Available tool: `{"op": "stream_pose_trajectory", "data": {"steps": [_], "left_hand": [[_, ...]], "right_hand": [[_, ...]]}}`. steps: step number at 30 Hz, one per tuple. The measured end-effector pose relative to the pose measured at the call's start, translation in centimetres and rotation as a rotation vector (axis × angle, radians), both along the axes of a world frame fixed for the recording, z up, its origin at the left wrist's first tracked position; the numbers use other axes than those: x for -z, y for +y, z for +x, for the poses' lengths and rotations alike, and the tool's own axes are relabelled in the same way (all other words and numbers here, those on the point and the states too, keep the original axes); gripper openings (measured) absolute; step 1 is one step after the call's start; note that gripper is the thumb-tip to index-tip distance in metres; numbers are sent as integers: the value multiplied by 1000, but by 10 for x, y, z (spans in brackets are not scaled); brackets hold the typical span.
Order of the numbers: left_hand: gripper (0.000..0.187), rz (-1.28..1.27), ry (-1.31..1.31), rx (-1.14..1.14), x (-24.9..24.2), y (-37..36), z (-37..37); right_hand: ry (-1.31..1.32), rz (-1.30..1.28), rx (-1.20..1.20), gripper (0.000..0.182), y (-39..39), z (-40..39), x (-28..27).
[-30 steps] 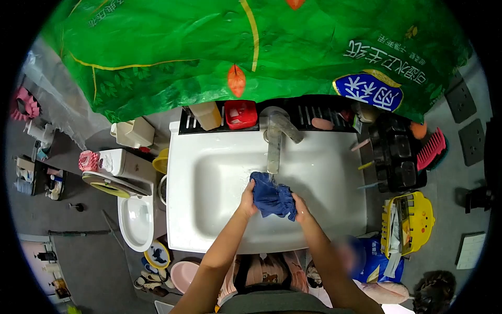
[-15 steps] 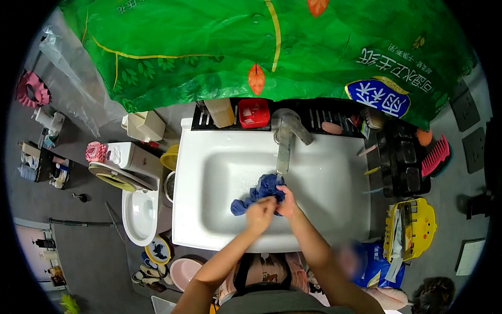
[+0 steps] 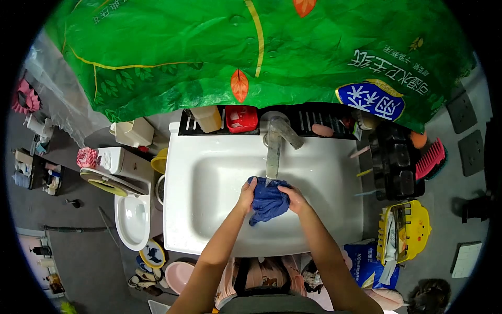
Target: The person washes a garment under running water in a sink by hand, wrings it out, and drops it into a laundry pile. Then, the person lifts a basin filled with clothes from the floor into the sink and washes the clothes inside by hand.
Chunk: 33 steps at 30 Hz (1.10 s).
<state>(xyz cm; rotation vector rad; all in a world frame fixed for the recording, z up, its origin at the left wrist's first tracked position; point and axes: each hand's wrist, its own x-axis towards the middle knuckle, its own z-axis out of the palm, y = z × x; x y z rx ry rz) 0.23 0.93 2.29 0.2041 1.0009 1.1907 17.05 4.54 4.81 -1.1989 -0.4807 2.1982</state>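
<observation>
Under the tap [image 3: 272,157], hands [image 3: 246,197] have parted, holding cloth [image 3: 270,201].

The person wears a plain, dull grey top [image 3: 277,305], of which a smooth, curved stretch shows at the bottom edge. Beyond it is a pale pink garment [image 3: 261,273] with loose folds and small brown printed figures, one of them like a little bear. A black band [image 3: 241,275] curves over the pink cloth. Both forearms are bare, slender and smooth, widening toward the elbows. The left hand [image 3: 247,194] and right hand [image 3: 296,199] are bare too, with slim fingers; finer details are too small to tell.
</observation>
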Motion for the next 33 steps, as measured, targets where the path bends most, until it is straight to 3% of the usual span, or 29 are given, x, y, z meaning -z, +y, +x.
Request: {"op": "stream_pose_trajectory", "data": {"steps": [2, 3, 6, 7, 12, 13, 16, 18, 22, 23, 25, 26, 27, 28, 31, 33], "left_hand": [[27, 62, 143, -110, -4, 0, 10], [23, 159, 364, -69, -3, -2, 16], [26, 233, 836, -66, -12, -19, 47], [29, 215, 878, -95, -24, -26, 58], [40, 238, 1436, -208, -22, -12, 53], [40, 225, 1442, -127, -16, -12, 49], [42, 272, 1518, -240, -6, -8, 54], [44, 31, 1526, -229, -4, 7, 40], [44, 365, 1081, -116, 7, 21, 11], [42, 360, 1036, -53, 4, 21, 6], [40, 349, 947, 67, -3, 26, -5], [38, 369, 1064, 105, -7, 29, -11], [36, 390, 1180, 141, -13, 31, -16], [34, 410, 1294, 178, -19, 35, -18], [31, 357, 1187, -155, -5, 42, -26], [36, 307, 1096, -345, 16, 32, -36]], "right_hand": [[-67, 6, 153, 26, -2, -9, 33], [-73, -53, 264, 24, -2, -19, 34], [-107, -125, 298, 29, 4, -47, 42], [4, -107, 117, 35, 12, -38, 112], [-123, -154, 48, 41, 0, -64, 99], [-139, -155, 35, 42, -1, -64, 92], [-140, -176, -25, 46, -1, -54, 68], [-72, -198, -38, 48, -6, -44, 51], [209, -219, 29, 56, -14, -19, 5], [234, -246, -23, 57, -12, -16, -32], [310, -240, -306, 53, -13, -5, -22], [345, -236, -448, 51, -16, -1, -17], [187, -192, -543, 46, -21, -3, -18], [199, -199, -499, 44, -25, -6, -16], [221, -217, -314, 43, -32, -13, -12], [412, -251, -141, 42, -33, -18, -11]]}}
